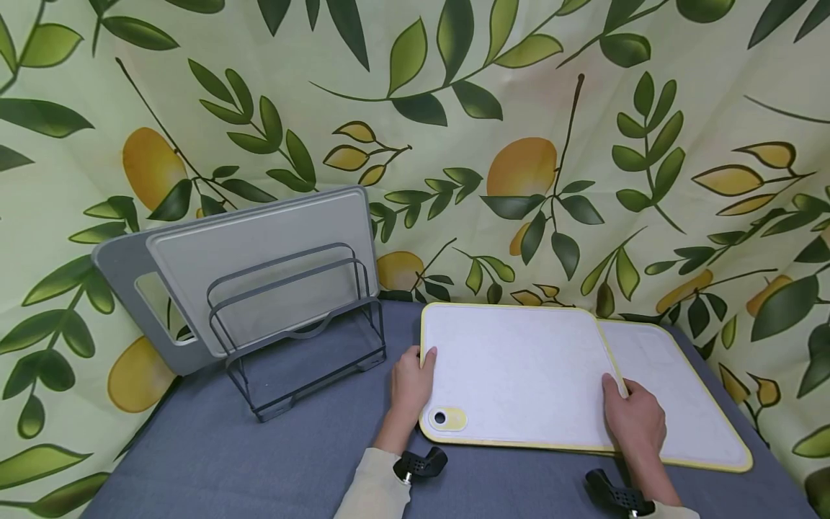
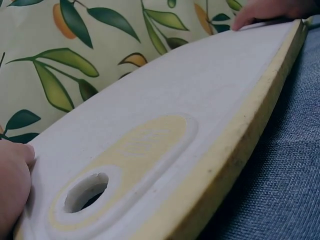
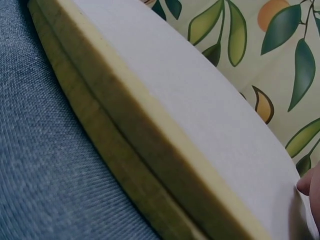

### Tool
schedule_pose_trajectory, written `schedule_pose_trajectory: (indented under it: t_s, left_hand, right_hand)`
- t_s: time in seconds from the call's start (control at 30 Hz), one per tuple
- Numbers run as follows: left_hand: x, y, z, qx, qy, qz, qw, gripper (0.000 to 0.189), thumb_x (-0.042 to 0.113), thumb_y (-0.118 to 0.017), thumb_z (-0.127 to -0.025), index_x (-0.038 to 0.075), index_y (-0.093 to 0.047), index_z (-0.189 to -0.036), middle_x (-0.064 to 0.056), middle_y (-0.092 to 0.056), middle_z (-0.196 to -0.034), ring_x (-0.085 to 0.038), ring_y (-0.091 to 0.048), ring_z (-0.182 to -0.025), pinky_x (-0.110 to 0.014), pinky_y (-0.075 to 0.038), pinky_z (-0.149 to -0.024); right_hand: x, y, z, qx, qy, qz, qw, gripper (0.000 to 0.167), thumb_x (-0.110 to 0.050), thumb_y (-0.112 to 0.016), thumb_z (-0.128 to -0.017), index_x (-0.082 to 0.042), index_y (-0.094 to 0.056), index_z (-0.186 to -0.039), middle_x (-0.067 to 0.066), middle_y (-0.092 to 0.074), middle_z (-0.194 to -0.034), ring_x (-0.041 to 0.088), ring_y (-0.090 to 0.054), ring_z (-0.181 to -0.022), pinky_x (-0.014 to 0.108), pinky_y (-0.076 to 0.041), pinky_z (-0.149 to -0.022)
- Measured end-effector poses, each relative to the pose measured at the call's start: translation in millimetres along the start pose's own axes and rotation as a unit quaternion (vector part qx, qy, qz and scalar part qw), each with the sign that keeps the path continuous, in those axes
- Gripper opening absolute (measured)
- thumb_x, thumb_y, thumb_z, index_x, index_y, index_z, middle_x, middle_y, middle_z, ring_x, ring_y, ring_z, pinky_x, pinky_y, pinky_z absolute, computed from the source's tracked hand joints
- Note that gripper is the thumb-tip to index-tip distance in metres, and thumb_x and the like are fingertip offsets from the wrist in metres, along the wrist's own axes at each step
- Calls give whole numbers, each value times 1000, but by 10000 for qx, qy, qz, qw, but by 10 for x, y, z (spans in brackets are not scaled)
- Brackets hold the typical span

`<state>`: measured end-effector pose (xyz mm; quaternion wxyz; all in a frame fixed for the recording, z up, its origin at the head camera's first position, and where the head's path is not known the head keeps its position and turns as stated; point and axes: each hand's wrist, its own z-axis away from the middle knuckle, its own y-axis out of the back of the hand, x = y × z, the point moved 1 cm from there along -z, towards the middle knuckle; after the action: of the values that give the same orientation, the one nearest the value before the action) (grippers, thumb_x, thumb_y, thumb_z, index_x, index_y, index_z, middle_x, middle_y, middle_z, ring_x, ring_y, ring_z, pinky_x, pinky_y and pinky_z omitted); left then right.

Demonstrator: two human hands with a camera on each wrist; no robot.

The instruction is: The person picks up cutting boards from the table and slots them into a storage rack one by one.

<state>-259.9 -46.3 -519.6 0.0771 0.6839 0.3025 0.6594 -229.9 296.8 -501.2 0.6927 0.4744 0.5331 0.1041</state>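
A white cutting board (image 1: 519,375) with a yellow rim lies partly over a second white cutting board (image 1: 687,396), which sticks out to the right. My left hand (image 1: 412,382) grips the upper board's left edge, thumb on top. At its right edge, my right hand (image 1: 637,419) holds it with the thumb on the face; the other fingers are mostly hidden. In the left wrist view, a yellow oval patch (image 2: 155,142) with a round hole marks the upper board's near-left corner. The right wrist view has the lower board's yellow edge (image 3: 110,145) directly beneath the upper one's.
Left of the boards stands a dark wire rack (image 1: 305,335). A light grey cutting board (image 1: 279,267) and a darker grey board (image 1: 126,281) with a handle slot lean upright in it. Blue-grey cloth (image 1: 194,461) covers the table, and a leaf-patterned curtain (image 1: 415,144) hangs behind.
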Motion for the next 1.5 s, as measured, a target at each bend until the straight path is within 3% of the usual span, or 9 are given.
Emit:
schedule_pose_trajectory:
  t_s: [0.7,1.5]
  left_hand:
    - [19,33,10,-66,54,498,9987,33,32,-68,-97,3,-72,-112,-3,-60,-67,-11,-53,-58,-27,-44,-56]
    - [78,62,20,32,133,761,9970,31,30,-68,-97,3,-71,-112,-4,-66,-73,-9,-57,-62,-27,-47,-59]
  right_hand:
    - [-19,14,-7,21,-73,-11,10000,66,-46,-41,-104,9,-55,-137,34,-55,-136,53,-54,-120,62,-42,-97]
    - [5,-3,-11,356,-139,-580,9976,61,-40,-44,-104,11,-59,-132,35,-60,-130,52,-55,-119,60,-42,-97]
